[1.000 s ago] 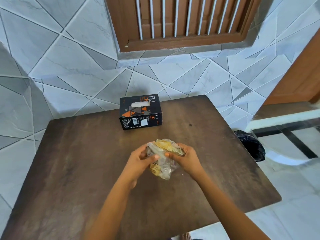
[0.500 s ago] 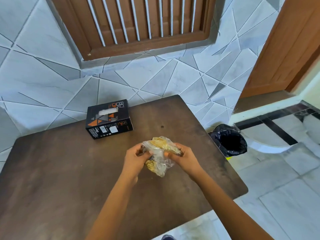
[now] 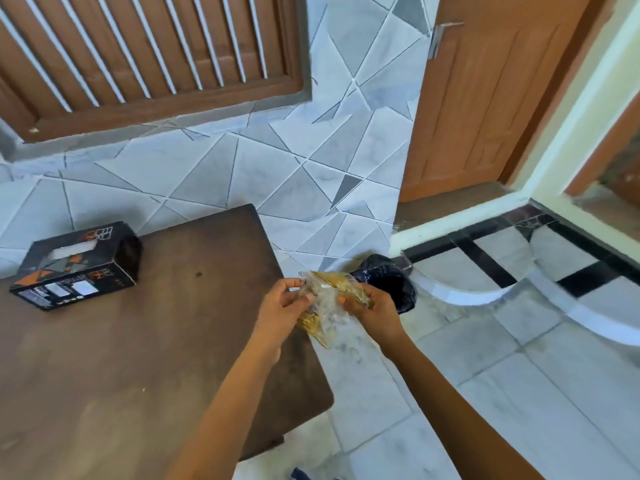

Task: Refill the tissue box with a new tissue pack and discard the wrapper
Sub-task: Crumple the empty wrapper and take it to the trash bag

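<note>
A crumpled clear wrapper (image 3: 327, 306) with yellow print is held between both hands at the table's right edge. My left hand (image 3: 282, 306) pinches its left side and my right hand (image 3: 375, 311) grips its right side. The black tissue box (image 3: 78, 266) with orange triangles lies on the dark wooden table (image 3: 138, 358) at the far left, white tissue showing in its top slot. A bin lined with a black bag (image 3: 389, 284) stands on the floor just behind my right hand, partly hidden by it.
A tiled wall with a wooden louvred window (image 3: 138, 57) rises behind the table. A wooden door (image 3: 491, 98) stands to the right, with a raised step (image 3: 467, 223) below it. Pale tiled floor spreads right of the table.
The view has swung right. Both hands carried the wrapper from over the table's middle to its right edge, close to the black bin. The tissue box stayed put.
</note>
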`<state>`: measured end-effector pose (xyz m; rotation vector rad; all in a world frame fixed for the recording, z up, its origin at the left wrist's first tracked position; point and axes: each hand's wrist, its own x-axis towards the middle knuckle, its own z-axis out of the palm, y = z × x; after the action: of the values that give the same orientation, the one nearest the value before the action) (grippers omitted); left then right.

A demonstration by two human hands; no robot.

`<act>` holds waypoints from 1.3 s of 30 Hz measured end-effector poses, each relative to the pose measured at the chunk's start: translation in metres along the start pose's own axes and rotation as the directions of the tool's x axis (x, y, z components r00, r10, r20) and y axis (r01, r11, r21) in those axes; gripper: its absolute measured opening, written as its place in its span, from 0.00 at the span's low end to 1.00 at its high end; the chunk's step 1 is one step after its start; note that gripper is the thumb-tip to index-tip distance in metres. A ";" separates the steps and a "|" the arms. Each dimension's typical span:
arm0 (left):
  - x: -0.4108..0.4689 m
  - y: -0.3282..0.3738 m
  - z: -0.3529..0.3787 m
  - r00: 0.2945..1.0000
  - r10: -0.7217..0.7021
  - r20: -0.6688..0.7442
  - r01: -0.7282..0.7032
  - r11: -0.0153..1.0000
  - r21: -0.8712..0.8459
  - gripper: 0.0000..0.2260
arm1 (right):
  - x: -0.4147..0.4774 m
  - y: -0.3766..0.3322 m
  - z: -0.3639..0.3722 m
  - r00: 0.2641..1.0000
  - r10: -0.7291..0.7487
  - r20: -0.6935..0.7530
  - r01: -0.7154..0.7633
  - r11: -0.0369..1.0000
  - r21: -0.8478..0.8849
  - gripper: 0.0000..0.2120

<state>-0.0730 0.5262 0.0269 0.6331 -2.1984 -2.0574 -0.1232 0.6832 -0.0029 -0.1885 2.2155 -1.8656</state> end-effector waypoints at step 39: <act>0.477 -0.270 0.321 0.821 -0.561 -0.108 0.571 0.796 0.202 0.07 | 0.464 0.372 -0.182 0.817 0.546 0.184 -0.345 0.719 -0.603 0.17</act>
<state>-0.5445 0.6612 -0.3769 1.5137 -2.4530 -1.9807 -0.5982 0.8067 -0.3857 -0.0509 2.2086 -0.8300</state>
